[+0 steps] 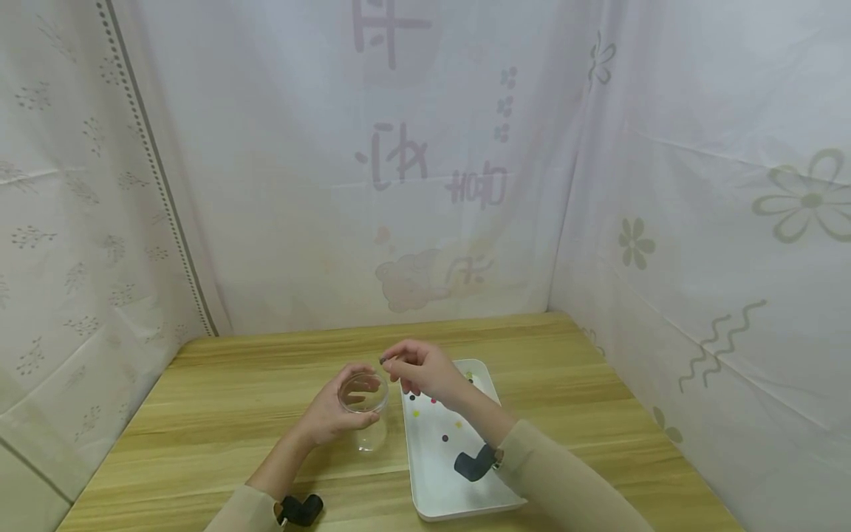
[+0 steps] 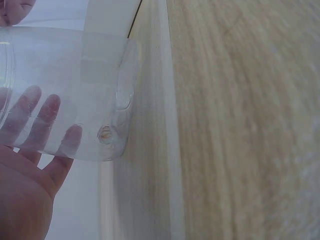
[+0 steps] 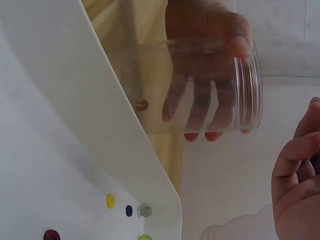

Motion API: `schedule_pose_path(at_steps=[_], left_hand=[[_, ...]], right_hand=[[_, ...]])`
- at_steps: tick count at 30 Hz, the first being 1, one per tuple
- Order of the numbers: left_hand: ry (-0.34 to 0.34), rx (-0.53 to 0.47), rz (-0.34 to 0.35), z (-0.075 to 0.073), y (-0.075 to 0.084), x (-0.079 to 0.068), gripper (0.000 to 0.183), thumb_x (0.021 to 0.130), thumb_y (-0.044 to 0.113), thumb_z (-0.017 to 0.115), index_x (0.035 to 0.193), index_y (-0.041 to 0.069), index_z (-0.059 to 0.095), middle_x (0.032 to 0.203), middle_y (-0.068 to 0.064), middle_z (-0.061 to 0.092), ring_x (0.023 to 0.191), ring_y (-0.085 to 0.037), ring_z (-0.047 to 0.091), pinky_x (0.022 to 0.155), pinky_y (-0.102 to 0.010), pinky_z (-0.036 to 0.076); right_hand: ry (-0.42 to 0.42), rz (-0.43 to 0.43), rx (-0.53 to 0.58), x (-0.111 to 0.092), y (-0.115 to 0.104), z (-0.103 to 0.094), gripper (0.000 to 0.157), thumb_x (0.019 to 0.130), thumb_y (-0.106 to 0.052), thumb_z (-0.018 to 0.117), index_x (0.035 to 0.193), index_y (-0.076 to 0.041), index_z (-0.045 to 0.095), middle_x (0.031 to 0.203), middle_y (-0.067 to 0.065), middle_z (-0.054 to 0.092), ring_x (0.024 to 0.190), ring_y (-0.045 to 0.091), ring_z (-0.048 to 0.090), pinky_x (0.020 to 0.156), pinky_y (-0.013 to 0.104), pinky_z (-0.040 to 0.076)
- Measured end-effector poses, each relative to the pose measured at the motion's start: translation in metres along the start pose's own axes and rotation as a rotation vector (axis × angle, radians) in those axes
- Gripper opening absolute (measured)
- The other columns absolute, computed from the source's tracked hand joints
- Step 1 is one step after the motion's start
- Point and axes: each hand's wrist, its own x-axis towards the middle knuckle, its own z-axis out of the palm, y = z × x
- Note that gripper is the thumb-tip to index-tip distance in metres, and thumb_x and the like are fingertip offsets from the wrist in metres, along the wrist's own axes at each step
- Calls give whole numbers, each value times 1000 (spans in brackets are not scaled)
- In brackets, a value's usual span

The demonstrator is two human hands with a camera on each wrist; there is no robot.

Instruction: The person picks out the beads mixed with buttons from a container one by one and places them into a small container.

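Observation:
My left hand [image 1: 327,415] grips a clear plastic jar [image 1: 369,436] near its rim, fingers round the far side and thumb in front. The jar has no lid on; its mouth faces up. One brownish glass marble [image 3: 142,105] lies at the jar's bottom, also visible as a marble [image 2: 105,135] in the left wrist view. Just right of and above the mouth, my right hand [image 1: 431,375] pinches a small dark button-like piece [image 1: 383,361] between thumb and fingertips. In the right wrist view that hand [image 3: 300,200] mostly hides the piece.
A white rectangular tray [image 1: 432,484] lies under my right forearm, right of the jar. Scattered in it are several small items, among them a dark red button [image 3: 52,235], a yellow button [image 3: 110,201] and a clear marble [image 3: 145,210]. Printed curtains [image 1: 299,185] surround the wooden table [image 1: 199,414].

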Motion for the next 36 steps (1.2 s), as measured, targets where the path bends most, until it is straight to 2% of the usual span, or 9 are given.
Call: schedule_pose_path(at_steps=[6, 11, 16, 18, 20, 23, 25, 27, 36], left_hand=[[-4, -8, -9, -1, 0, 0, 72, 91, 13, 85, 152, 9, 47, 149, -31, 59, 140, -50, 57, 117, -72, 45], [-2, 2, -15, -1, -1, 0, 71, 91, 14, 85, 152, 13, 48, 150, -25, 59, 141, -47, 57, 117, -71, 44], [0, 9, -18, -1, 0, 0, 72, 92, 14, 85, 153, 11, 48, 151, -20, 60, 141, -48, 57, 118, -71, 45], [0, 16, -22, -1, 1, 0, 73, 92, 14, 84, 154, 11, 47, 152, -20, 59, 142, -47, 57, 118, -71, 45], [1, 17, -28, -1, 1, -1, 74, 92, 15, 84, 155, 10, 46, 153, -20, 58, 142, -46, 57, 118, -70, 45], [-1, 13, -37, -1, 0, -1, 75, 92, 15, 85, 155, 10, 46, 155, -21, 57, 143, -46, 56, 118, -69, 46], [-4, 11, -42, -1, 0, 0, 76, 91, 15, 85, 156, 9, 45, 156, -21, 56, 144, -46, 56, 118, -69, 47], [-7, 9, -42, -1, -1, 0, 76, 92, 15, 85, 156, 7, 45, 157, -21, 56, 145, -47, 55, 118, -68, 47], [-14, 7, -33, 0, 2, -1, 77, 93, 15, 85, 157, 3, 43, 155, -24, 56, 144, -49, 54, 116, -68, 49]], right_hand=[[-16, 7, -10, 0, -1, 7, 24, 106, -24, 73, 126, -10, 74, 88, -3, 70, 63, 15, 56, 56, 23, 45], [-24, 11, -53, 0, 0, 12, 23, 104, -23, 75, 124, -11, 76, 85, -3, 69, 63, 12, 57, 54, 23, 43], [-60, -2, -111, -2, 2, 16, 20, 104, -22, 74, 122, -14, 77, 90, 25, 69, 62, 10, 58, 53, 23, 43], [-69, -6, -130, -1, 5, 16, 18, 104, -24, 74, 120, -15, 77, 92, 28, 68, 62, 12, 58, 52, 23, 43], [-74, -5, -147, -1, 9, 17, 17, 104, -26, 75, 118, -17, 77, 87, 20, 70, 63, 20, 62, 51, 23, 42], [-87, -11, -174, -1, 14, 18, 16, 104, -27, 76, 117, -17, 77, 81, 1, 69, 63, 23, 62, 53, 23, 43], [-99, -12, -185, -2, 16, 19, 16, 103, -27, 76, 116, -17, 77, 80, -7, 67, 64, 23, 62, 54, 23, 44], [-107, -14, -195, -2, 18, 19, 16, 103, -27, 76, 116, -17, 77, 80, -6, 67, 63, 16, 59, 56, 23, 45], [-99, 11, -215, -3, 19, 18, 17, 103, -30, 77, 116, -20, 77, 78, -6, 65, 62, 14, 59, 53, 23, 38]])
